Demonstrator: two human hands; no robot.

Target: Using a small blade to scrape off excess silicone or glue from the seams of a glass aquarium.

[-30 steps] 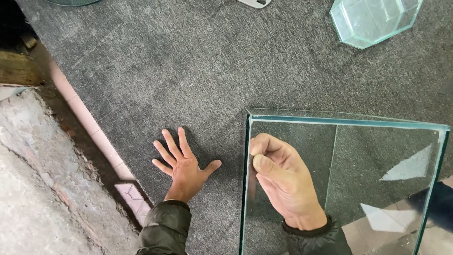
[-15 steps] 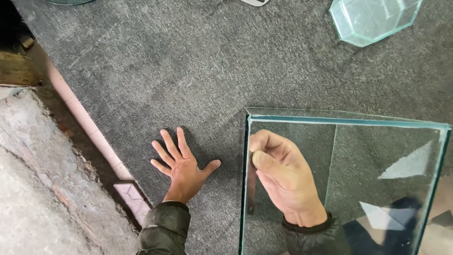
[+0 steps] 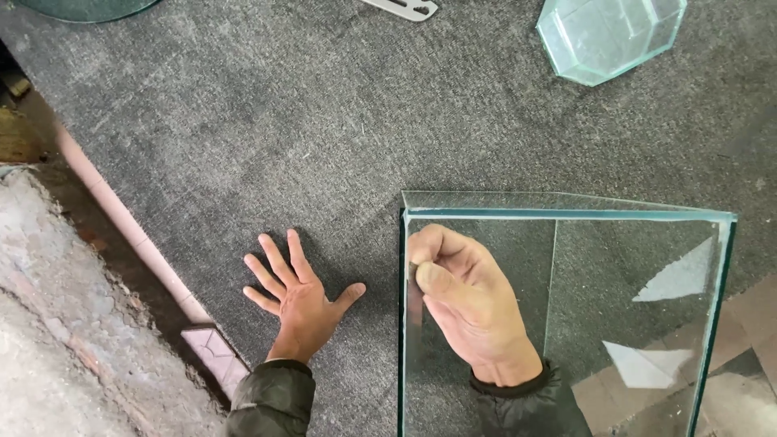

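Observation:
My left hand [image 3: 299, 303] lies flat and spread on the grey carpeted table [image 3: 243, 121], just left of a clear glass tank [image 3: 566, 212]. My right hand [image 3: 465, 316] reaches inside the tank and shows through the glass. Its fingers are curled, with thumb and forefinger pinched on a small dark piece [image 3: 413, 272] held against the tank's near left corner seam. What the piece is, I cannot make out. Both wrists wear dark sleeves.
An octagonal glass piece [image 3: 607, 32] sits at the far right of the table. A grey metal tool [image 3: 405, 8] and a round glass edge [image 3: 81, 6] lie at the far rim. The table's pale edge strip [image 3: 121, 218] runs down the left, above rough concrete [image 3: 48, 340].
My right hand has crept slightly up along the tank's corner seam. My left hand stays flat in place. Reflections in the glass have shifted.

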